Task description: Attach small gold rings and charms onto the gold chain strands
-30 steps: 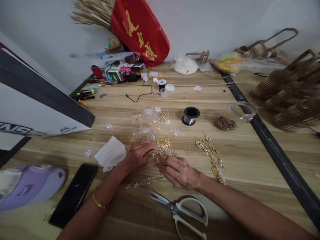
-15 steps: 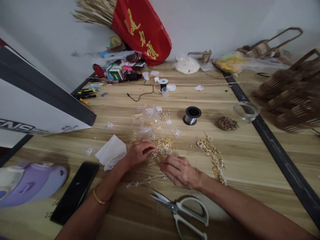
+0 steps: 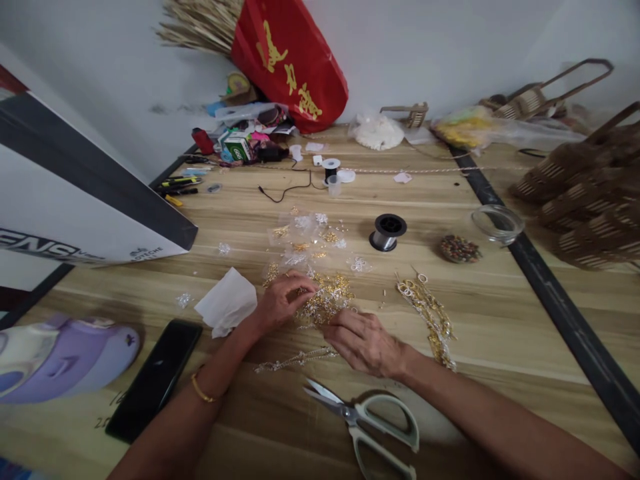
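Observation:
A heap of tiny gold and silver jewellery beads lies on the wooden table. At its left edge is my left hand, thumb and fingertips pinched together over the heap; whatever they hold is too small to name. My right hand rests at the heap's lower right, fingers curled and pressed together, their tips hidden from view. A beaded chain stretches across the table below the heap, its right end close to my right fingers. Several gold and silver chains lie bunched to the right of my right hand.
Open scissors lie below my right hand. Beyond the heap are small bags of findings and a wire spool. A white paper and a black phone are at left. Brown woven baskets stand at right.
The whole view has shifted slightly, so things sit a little further right. Both hands stay at the heap, with only slight finger movement.

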A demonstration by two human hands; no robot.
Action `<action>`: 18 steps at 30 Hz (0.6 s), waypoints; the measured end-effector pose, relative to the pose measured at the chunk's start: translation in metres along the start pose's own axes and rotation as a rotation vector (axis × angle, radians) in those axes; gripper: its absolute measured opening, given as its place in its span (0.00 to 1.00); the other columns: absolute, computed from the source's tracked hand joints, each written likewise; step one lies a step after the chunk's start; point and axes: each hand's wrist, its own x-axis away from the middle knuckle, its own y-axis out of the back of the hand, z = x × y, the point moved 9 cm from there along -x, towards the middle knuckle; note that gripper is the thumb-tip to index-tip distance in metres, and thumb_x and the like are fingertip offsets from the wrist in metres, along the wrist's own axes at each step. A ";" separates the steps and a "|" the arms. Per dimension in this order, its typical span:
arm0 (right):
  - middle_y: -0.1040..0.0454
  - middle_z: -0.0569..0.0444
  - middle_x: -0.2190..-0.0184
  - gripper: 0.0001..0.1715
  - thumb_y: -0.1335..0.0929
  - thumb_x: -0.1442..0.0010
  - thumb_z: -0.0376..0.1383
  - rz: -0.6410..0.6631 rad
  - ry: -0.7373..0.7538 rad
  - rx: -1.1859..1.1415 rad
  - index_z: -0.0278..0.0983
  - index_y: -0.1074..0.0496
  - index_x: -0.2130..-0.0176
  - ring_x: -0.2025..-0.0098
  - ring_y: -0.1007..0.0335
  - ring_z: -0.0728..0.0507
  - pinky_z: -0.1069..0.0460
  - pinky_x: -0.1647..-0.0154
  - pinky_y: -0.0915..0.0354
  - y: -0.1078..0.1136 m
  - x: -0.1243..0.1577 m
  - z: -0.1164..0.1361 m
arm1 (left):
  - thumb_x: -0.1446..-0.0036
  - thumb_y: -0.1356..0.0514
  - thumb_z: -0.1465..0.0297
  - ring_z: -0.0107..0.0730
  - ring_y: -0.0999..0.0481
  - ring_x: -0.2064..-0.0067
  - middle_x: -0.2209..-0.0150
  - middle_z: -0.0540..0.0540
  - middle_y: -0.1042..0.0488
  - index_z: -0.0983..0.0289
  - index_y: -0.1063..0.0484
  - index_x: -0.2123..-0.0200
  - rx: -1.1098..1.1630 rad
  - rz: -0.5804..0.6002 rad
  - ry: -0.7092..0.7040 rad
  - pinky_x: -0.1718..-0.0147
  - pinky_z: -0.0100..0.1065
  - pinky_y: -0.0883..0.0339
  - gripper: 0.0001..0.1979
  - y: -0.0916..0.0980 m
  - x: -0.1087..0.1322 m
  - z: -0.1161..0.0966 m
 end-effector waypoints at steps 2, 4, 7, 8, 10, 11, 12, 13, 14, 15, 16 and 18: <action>0.29 0.49 0.66 0.07 0.38 0.37 0.29 0.002 0.003 0.008 0.31 0.31 0.60 0.64 0.34 0.47 0.53 0.67 0.36 0.001 -0.001 0.000 | 0.42 0.43 0.70 0.33 0.26 0.57 0.64 0.57 0.22 0.64 0.25 0.65 -0.050 0.015 -0.040 0.56 0.36 0.32 0.07 -0.003 0.001 -0.003; 0.29 0.49 0.66 0.07 0.38 0.37 0.29 -0.004 0.002 0.007 0.31 0.31 0.60 0.64 0.34 0.47 0.53 0.66 0.35 0.002 -0.002 0.001 | 0.43 0.43 0.70 0.33 0.25 0.58 0.64 0.57 0.23 0.64 0.24 0.65 -0.097 0.017 -0.076 0.57 0.36 0.31 0.07 -0.005 0.002 -0.005; 0.29 0.49 0.67 0.07 0.38 0.36 0.29 -0.021 0.002 0.015 0.31 0.31 0.60 0.64 0.33 0.47 0.53 0.66 0.34 0.004 -0.002 0.001 | 0.43 0.42 0.69 0.33 0.25 0.58 0.63 0.57 0.23 0.64 0.24 0.66 -0.093 -0.024 -0.062 0.57 0.35 0.31 0.07 -0.001 0.004 -0.002; 0.29 0.49 0.67 0.07 0.38 0.36 0.29 -0.026 0.004 0.024 0.31 0.31 0.60 0.64 0.33 0.47 0.53 0.66 0.34 0.004 -0.002 0.001 | 0.43 0.42 0.69 0.33 0.25 0.58 0.63 0.57 0.23 0.63 0.24 0.66 -0.074 -0.045 -0.042 0.57 0.35 0.31 0.07 0.001 0.004 0.000; 0.29 0.49 0.66 0.08 0.39 0.36 0.30 -0.028 0.009 0.041 0.32 0.31 0.60 0.64 0.33 0.47 0.53 0.66 0.34 0.003 -0.002 0.002 | 0.43 0.42 0.69 0.33 0.25 0.57 0.62 0.57 0.23 0.63 0.24 0.66 -0.031 -0.078 -0.011 0.56 0.36 0.31 0.07 0.005 0.003 0.003; 0.29 0.49 0.66 0.08 0.39 0.36 0.30 -0.020 0.015 0.044 0.32 0.31 0.60 0.64 0.33 0.47 0.53 0.66 0.34 0.002 -0.001 0.003 | 0.43 0.42 0.69 0.34 0.25 0.56 0.62 0.58 0.23 0.63 0.24 0.65 -0.016 -0.082 -0.005 0.55 0.37 0.31 0.07 0.005 0.003 0.004; 0.29 0.49 0.66 0.08 0.39 0.36 0.30 -0.010 0.021 0.047 0.32 0.31 0.60 0.64 0.33 0.47 0.52 0.66 0.34 0.000 -0.001 0.004 | 0.43 0.42 0.69 0.35 0.25 0.55 0.62 0.58 0.22 0.64 0.24 0.65 -0.008 -0.077 -0.008 0.54 0.38 0.31 0.07 0.004 0.002 0.003; 0.29 0.49 0.67 0.09 0.39 0.35 0.30 0.001 0.028 0.051 0.32 0.31 0.60 0.65 0.33 0.47 0.52 0.65 0.34 -0.002 0.000 0.006 | 0.43 0.42 0.70 0.36 0.25 0.54 0.61 0.58 0.22 0.64 0.25 0.65 -0.003 -0.061 -0.017 0.53 0.39 0.31 0.07 0.002 0.001 0.002; 0.29 0.49 0.67 0.09 0.39 0.36 0.30 0.009 0.035 0.057 0.32 0.31 0.60 0.65 0.33 0.47 0.52 0.65 0.33 -0.003 0.000 0.007 | 0.43 0.42 0.70 0.36 0.26 0.52 0.60 0.58 0.21 0.64 0.25 0.65 -0.001 -0.034 -0.030 0.52 0.40 0.32 0.06 -0.001 0.000 -0.001; 0.29 0.49 0.67 0.09 0.39 0.36 0.30 0.012 0.042 0.064 0.31 0.31 0.60 0.65 0.33 0.47 0.52 0.66 0.33 -0.004 0.000 0.008 | 0.42 0.43 0.71 0.36 0.27 0.50 0.60 0.58 0.21 0.64 0.25 0.66 0.000 0.000 -0.049 0.50 0.40 0.33 0.06 -0.006 0.000 -0.004; 0.29 0.49 0.68 0.09 0.39 0.36 0.30 0.014 0.049 0.072 0.31 0.31 0.60 0.65 0.33 0.47 0.52 0.66 0.33 -0.005 0.000 0.008 | 0.42 0.43 0.71 0.36 0.29 0.47 0.58 0.57 0.21 0.64 0.26 0.67 0.001 0.039 -0.070 0.49 0.41 0.34 0.06 -0.011 -0.001 -0.008; 0.29 0.50 0.68 0.09 0.39 0.36 0.30 0.020 0.061 0.090 0.31 0.31 0.60 0.65 0.33 0.47 0.53 0.67 0.33 -0.007 0.000 0.009 | 0.42 0.44 0.72 0.37 0.32 0.43 0.55 0.57 0.22 0.63 0.27 0.67 -0.015 0.119 -0.108 0.47 0.42 0.35 0.06 -0.022 -0.001 -0.014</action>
